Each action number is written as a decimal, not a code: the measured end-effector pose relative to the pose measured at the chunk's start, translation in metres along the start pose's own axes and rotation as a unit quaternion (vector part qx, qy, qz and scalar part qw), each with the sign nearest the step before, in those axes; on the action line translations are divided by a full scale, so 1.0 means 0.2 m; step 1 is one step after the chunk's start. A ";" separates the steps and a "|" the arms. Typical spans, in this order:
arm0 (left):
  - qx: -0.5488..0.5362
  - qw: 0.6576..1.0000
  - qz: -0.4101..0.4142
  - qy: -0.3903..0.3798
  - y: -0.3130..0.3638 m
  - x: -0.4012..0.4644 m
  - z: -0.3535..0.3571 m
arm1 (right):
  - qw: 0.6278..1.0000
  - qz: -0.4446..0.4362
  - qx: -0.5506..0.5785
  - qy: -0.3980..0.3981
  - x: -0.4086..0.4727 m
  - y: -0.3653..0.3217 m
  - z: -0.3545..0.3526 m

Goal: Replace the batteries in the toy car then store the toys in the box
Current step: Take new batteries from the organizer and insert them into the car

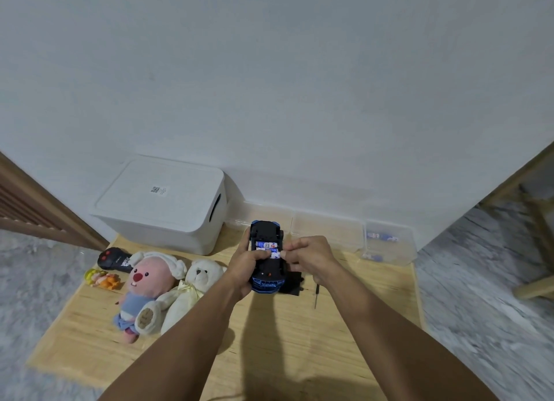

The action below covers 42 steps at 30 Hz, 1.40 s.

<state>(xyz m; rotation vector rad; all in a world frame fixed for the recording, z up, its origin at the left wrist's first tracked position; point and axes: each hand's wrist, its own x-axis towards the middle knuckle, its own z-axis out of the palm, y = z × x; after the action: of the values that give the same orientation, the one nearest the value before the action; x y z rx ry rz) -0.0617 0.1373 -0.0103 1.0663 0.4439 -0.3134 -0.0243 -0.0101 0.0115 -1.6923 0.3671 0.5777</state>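
A blue toy car [267, 276] is held upside down above the wooden table [269, 340], its battery bay uncovered. My left hand [244, 265] grips the car from the left side. My right hand [308, 255] pinches a blue-and-white battery [275, 255] at its right end in the bay. A second battery [267, 245] lies in the slot just behind it. The white lidded storage box [163, 204] stands at the table's back left, lid on.
A pink plush [147, 283], a white teddy bear [192, 292], a small orange-and-yellow figure [102, 278] and a black remote [115, 259] lie at the left. A black cover piece [292, 283] and a screwdriver [315, 295] lie under my hands. Clear trays [388, 241] at the back right hold batteries.
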 end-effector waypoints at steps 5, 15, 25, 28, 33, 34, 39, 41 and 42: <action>0.002 1.000 -0.011 -0.007 -0.01 0.00 0.00 | 0.999 0.031 0.017 0.010 0.00 -0.01 0.00; 0.033 0.999 -0.009 0.035 -0.02 0.04 0.02 | 0.998 0.013 -0.012 0.068 0.02 0.00 0.02; 0.029 0.998 -0.009 0.061 -0.06 0.05 0.03 | 0.995 0.030 -0.015 0.094 0.05 0.07 0.03; 0.019 0.996 0.002 0.085 -0.06 0.04 0.00 | 0.991 0.015 -0.059 0.116 0.07 0.12 0.03; -0.011 0.995 -0.004 0.097 -0.02 0.02 -0.08 | 0.909 -0.084 -0.397 0.097 0.08 0.28 0.00; -0.018 0.995 -0.004 0.099 -0.02 0.02 -0.09 | 0.883 -0.101 -0.454 0.069 0.08 0.30 0.00; -0.034 0.995 -0.005 0.099 -0.03 0.00 -0.11 | 0.776 -0.163 -0.609 0.014 0.10 0.39 0.01; -0.042 0.994 -0.009 0.098 -0.03 0.00 -0.12 | 0.773 -0.167 -0.612 0.024 0.11 0.39 0.01; -0.044 0.994 -0.011 0.097 -0.03 0.00 -0.12 | 0.774 -0.169 -0.609 0.026 0.11 0.39 0.01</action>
<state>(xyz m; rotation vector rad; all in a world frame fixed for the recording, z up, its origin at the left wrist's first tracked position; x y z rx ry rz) -0.0698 0.1565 -0.0242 1.0099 0.6370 -0.2078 -0.0487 -0.0213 -0.0646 -2.9399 -0.4147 0.5072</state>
